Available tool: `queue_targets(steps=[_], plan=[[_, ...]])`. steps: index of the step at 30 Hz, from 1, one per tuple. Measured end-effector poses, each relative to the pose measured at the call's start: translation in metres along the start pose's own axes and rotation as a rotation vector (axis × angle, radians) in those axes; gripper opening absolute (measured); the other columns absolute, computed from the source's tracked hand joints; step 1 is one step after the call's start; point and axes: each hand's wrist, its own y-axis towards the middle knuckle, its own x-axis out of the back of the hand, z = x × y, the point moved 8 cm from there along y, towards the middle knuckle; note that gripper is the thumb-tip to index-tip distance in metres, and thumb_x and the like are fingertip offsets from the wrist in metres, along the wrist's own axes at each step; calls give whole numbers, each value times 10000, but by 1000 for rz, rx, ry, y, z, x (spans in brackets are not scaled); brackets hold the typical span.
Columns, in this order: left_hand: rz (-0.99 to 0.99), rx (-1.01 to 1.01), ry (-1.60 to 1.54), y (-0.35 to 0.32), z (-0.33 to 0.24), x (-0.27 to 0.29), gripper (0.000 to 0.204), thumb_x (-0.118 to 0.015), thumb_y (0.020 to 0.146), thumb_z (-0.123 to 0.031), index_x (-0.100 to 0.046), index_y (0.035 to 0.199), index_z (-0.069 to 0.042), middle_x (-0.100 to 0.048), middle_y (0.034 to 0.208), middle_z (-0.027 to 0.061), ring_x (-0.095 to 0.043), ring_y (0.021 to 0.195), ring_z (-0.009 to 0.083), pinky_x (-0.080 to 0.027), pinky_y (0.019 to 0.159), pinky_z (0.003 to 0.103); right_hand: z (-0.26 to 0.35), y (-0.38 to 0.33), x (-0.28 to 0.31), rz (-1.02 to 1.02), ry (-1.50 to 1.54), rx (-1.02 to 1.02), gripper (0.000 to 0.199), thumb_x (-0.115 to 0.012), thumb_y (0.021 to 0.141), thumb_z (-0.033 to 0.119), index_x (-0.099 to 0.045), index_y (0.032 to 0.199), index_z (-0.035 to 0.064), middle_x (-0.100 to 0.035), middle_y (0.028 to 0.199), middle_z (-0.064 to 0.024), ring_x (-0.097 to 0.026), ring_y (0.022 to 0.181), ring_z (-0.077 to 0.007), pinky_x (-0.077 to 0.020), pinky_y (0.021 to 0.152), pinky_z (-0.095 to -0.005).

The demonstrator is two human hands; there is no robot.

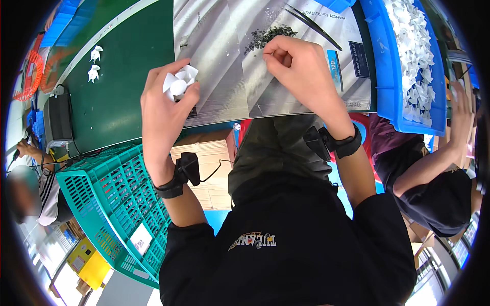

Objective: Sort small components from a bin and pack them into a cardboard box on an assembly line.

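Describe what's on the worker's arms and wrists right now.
Both forearms are bare below black sleeves pushed up near the elbows. The left hand and right hand are ungloved. Each wrist carries a black strap with a small black boxy device; a thin black cable loops off the left one.

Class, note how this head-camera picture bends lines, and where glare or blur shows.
Head view: the green table edge curves toward the dark round rim; glare streaks the grey sheet; the left hand and white fan look sharp; the person at left is blurred.

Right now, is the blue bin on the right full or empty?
Full: the blue bin is heaped with white fan blades nearly to its rim.
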Motion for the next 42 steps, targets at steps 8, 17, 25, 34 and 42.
queue_targets(steps=[8, 17, 25, 34, 42], plan=[[-148, 249, -858, -16, 25, 14, 494, -666, 844, -175, -507, 1280, -6, -592, 1024, 111, -520, 623, 125, -391, 534, 234, 25, 11, -24, 59, 67, 163, 80, -652, 798, 64, -637, 854, 8, -632, 707, -80, -597, 596, -171, -473, 571, -292], [-437, 230, -1246, -26, 53, -3, 634, -667, 843, -256, -390, 1355, -5, -535, 1155, 154, -471, 590, 121, -346, 480, 238, 65, 24, -91, 205, -74, 433, 58, -631, 756, 48, -622, 778, -6, -619, 758, -136, -633, 702, -340, -490, 601, -433], [-438, 193, -1179, -28, 45, -1, 607, -663, 849, -244, -407, 1345, -6, -546, 1141, 146, -484, 602, 125, -349, 489, 235, 79, 21, -102, 335, -310, 434, 95, -650, 730, 57, -610, 774, -18, -620, 775, -148, -619, 679, -354, -501, 611, -424], [-311, 268, -750, -25, 0, -18, 592, -681, 852, -270, -445, 1327, -7, -564, 1139, 109, -513, 698, 113, -406, 559, 224, 39, -7, -39, 146, 736, -22, 55, -584, 800, -46, -587, 849, -23, -577, 829, -36, -568, 682, -130, -461, 564, -259], [29, 228, -1319, -17, -49, -94, 456, -665, 843, -133, -519, 1256, -7, -605, 950, 57, -548, 655, 91, -450, 572, 219, 6, -37, -6, -36, 1023, -144, 56, -561, 855, -57, -583, 893, -21, -540, 871, -19, -525, 770, -74, -444, 643, -228]])
